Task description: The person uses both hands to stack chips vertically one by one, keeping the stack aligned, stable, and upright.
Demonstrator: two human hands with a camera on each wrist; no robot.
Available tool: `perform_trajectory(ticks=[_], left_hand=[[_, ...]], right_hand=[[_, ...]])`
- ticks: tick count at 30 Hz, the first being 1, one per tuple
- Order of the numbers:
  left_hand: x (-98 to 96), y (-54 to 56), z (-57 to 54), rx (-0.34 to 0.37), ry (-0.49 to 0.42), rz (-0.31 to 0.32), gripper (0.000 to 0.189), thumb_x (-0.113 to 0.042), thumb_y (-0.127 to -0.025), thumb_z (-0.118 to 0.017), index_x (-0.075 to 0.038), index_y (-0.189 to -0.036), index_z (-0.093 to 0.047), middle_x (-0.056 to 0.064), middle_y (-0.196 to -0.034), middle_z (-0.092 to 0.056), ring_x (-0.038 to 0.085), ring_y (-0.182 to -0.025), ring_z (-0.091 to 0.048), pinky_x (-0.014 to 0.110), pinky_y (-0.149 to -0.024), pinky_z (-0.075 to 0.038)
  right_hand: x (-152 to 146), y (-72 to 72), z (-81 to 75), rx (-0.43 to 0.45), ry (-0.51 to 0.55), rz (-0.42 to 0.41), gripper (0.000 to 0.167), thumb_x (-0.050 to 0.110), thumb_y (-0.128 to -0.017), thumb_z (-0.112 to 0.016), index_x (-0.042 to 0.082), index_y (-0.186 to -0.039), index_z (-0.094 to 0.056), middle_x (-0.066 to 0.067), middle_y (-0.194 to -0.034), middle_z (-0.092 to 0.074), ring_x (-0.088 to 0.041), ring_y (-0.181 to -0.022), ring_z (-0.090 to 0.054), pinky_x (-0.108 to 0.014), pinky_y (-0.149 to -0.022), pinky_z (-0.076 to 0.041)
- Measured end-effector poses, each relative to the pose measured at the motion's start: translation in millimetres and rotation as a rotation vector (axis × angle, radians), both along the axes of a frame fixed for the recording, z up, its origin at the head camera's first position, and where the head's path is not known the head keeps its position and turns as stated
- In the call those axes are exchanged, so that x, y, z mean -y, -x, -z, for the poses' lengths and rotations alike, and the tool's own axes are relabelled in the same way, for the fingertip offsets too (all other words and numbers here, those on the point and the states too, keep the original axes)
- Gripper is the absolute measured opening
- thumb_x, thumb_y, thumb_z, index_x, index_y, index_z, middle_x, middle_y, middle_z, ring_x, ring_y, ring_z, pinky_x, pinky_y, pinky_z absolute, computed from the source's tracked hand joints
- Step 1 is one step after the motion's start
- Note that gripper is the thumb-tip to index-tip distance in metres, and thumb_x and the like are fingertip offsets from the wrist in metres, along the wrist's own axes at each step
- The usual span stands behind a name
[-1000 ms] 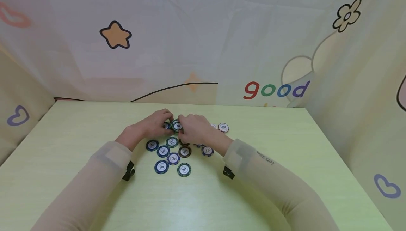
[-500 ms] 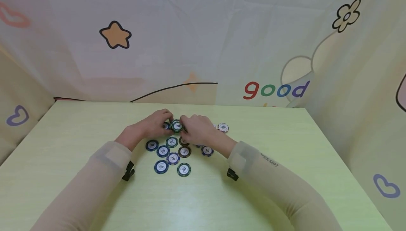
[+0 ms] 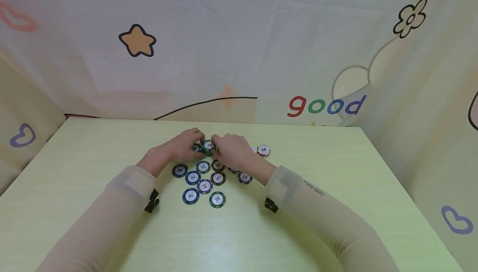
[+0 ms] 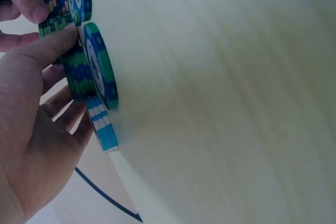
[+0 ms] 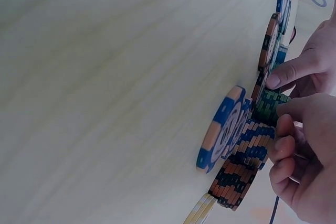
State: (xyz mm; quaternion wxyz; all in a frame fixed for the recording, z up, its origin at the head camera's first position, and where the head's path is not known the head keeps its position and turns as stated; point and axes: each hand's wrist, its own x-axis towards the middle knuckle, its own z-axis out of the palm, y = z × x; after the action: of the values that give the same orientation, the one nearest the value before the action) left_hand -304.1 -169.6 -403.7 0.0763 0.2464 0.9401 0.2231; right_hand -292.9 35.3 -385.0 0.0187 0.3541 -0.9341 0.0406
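Near the far side of the table, both hands are at a row of poker chip stacks. My left hand point(image 3: 184, 145) curls its thumb and fingers round a blue-and-green stack point(image 4: 79, 74); a light blue stack point(image 4: 102, 127) is beside its fingertips. Just right of that, a green stack point(image 3: 208, 145) marked 20 stands between the two hands. With thumb and curled fingers, my right hand point(image 3: 233, 152) grips this green stack at its right edge. Past it in the right wrist view stand a blue-and-peach stack point(image 5: 254, 140) and a brown-and-black stack point(image 5: 233, 182), partly hidden in the head view.
Several loose chips lie flat in front of the hands, among them a blue 50 chip point(image 3: 191, 196), a green 20 chip point(image 3: 217, 199) and a brown chip point(image 3: 218, 178). A white chip point(image 3: 263, 150) lies right of the right hand. A printed curtain point(image 3: 209, 47) encloses the table.
My right hand shifted slightly right off the green stack, then came back against it, and the stack's top chip now sits a little higher. The left hand has stayed in place.
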Motion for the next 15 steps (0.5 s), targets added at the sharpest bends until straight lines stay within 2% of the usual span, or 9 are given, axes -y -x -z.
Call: perform_trajectory(ticks=[8,15], left_hand=[[-1.5,-3.0,-3.6,0.007,0.011,-0.014,0.036,-0.020,-0.095,-0.076,-0.001,-0.120,-0.059,0.018,-0.135,-0.052,0.032,-0.117,-0.050,0.049,-0.106,-0.042],[-1.6,-2.4,-3.2,0.011,0.018,-0.017,0.036,-0.021,-0.095,-0.075,0.000,-0.121,-0.059,0.018,-0.135,-0.052,0.032,-0.117,-0.050,0.048,-0.106,-0.042]], right_hand=[[1.8,1.7,1.0,-0.023,-0.007,0.013,0.018,0.026,-0.103,-0.064,0.010,-0.110,-0.065,0.002,-0.069,-0.057,-0.010,-0.054,-0.050,-0.022,-0.048,-0.036],[-0.8,0.3,2.2,0.001,0.011,0.021,0.019,0.026,-0.103,-0.065,0.011,-0.115,-0.064,0.003,-0.070,-0.058,-0.010,-0.053,-0.050,-0.023,-0.048,-0.037]])
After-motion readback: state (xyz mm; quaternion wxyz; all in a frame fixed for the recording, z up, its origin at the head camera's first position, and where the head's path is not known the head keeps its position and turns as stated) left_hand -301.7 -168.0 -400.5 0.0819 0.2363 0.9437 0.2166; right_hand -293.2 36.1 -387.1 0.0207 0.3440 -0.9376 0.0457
